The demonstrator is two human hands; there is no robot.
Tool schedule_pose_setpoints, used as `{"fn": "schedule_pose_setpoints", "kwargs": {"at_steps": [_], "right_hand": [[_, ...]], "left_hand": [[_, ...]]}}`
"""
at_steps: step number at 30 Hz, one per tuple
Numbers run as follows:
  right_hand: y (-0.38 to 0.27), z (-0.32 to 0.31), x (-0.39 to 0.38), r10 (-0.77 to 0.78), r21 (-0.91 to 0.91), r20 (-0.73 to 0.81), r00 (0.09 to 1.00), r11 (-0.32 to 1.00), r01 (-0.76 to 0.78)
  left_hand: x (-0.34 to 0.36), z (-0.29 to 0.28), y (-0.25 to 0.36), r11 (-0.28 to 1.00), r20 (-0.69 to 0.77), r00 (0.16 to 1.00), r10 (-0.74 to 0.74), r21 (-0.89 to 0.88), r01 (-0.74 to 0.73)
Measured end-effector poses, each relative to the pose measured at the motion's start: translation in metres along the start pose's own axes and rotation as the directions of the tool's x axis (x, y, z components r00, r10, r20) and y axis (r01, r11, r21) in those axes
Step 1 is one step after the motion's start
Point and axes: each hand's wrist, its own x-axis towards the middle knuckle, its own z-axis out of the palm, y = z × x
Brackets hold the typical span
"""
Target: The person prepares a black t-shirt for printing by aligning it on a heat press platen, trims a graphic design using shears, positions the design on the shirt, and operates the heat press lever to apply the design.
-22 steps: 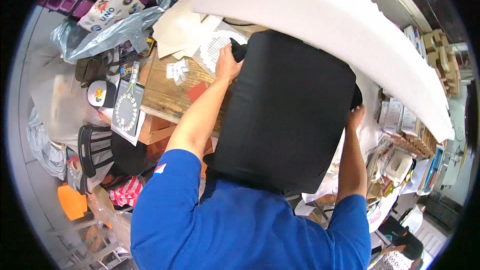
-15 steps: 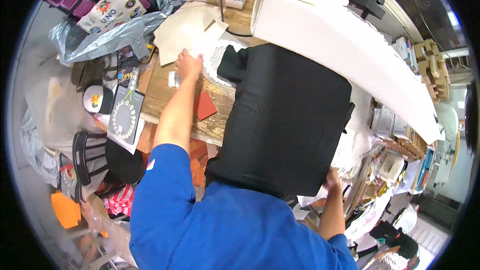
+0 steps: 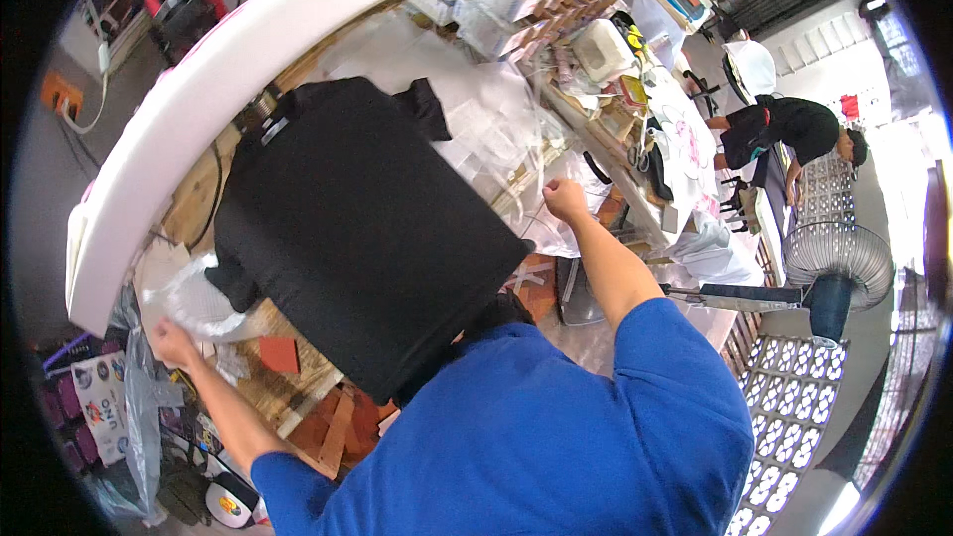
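A black T-shirt (image 3: 367,228) lies spread flat over a board in front of me, its sleeves hanging off the sides. My left hand (image 3: 174,345) is at the table's far left, by a beige paper sheet (image 3: 157,273); its fingers look loosely extended, though small and blurred. Beside it lie a crumpled white perforated sheet (image 3: 199,300) and a flat red square (image 3: 279,354). My right hand (image 3: 566,199) is raised to the right of the shirt, apart from it. Its fingers are curled closed, and nothing shows in them.
A long white padded beam (image 3: 228,20) arches beyond the shirt. Clear plastic sheeting (image 3: 486,129) covers the surface at right. Farther right are a cluttered workbench (image 3: 635,174), a fan (image 3: 839,263) and another person (image 3: 799,129) bending over. Grey plastic bags (image 3: 144,427) hang at lower left.
My view has turned to the right, so the shirt appears rotated and farther left. My right hand has come up from beside the shirt's lower edge; my left hand stays near the beige paper.
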Motion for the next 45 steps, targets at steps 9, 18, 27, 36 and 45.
{"fn": "schedule_pose_setpoints", "kwargs": {"at_steps": [9,18,27,36,45], "right_hand": [[0.091,-0.128,0.101,-0.152,-0.754,-0.251,0.956,0.650,-0.094],[0.125,-0.149,0.117,0.235,-0.314,-0.246,0.940,0.899,-0.307],[0.138,-0.164,0.112,0.347,-0.215,-0.209,0.914,0.896,-0.390],[0.093,-0.081,-0.119,-0.047,0.875,0.309,0.950,0.406,-0.264],[-0.017,-0.005,-0.266,-0.284,0.793,0.577,0.765,0.419,-0.442]], "left_hand": [[-0.140,-0.191,0.239,0.366,0.396,0.895,0.205,-0.879,0.305],[-0.314,-0.151,0.246,0.069,0.584,0.809,-0.061,-0.806,0.587],[-0.352,-0.173,0.302,0.677,0.244,0.644,0.726,-0.421,-0.604],[-0.402,-0.109,0.374,0.237,0.312,0.062,0.948,-0.566,-0.790],[-0.392,-0.103,0.344,0.569,0.442,0.447,0.778,-0.194,-0.799]]}}
